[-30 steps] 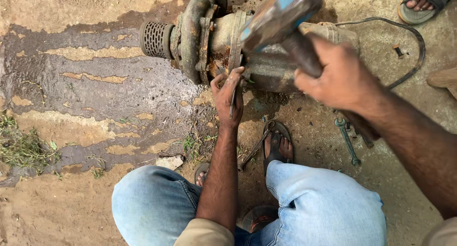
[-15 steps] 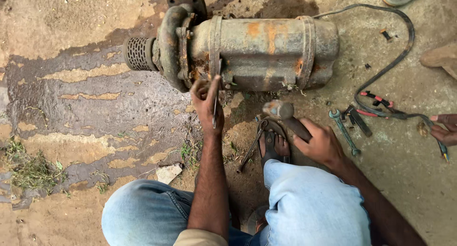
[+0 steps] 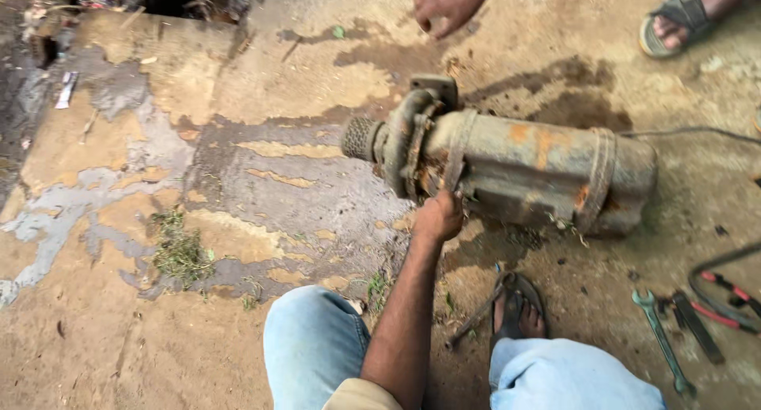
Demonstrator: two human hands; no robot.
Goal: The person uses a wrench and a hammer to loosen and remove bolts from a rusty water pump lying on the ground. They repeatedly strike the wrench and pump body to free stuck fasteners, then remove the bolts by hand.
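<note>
With the left hand closed on the flange of the rusty pump, press firmly; right hand is out of view.

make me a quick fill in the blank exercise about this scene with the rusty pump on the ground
1. The person's left hand touches the rusty ____, which lies on its side.
2. A spanner lies on the ground to the ____ of the person's sandalled foot in the picture.
3. Another person's hand reaches in from the ____ edge of the picture.
4. Both the person's knees are covered in light blue ____.

Missing words: pump; right; top; denim
</note>
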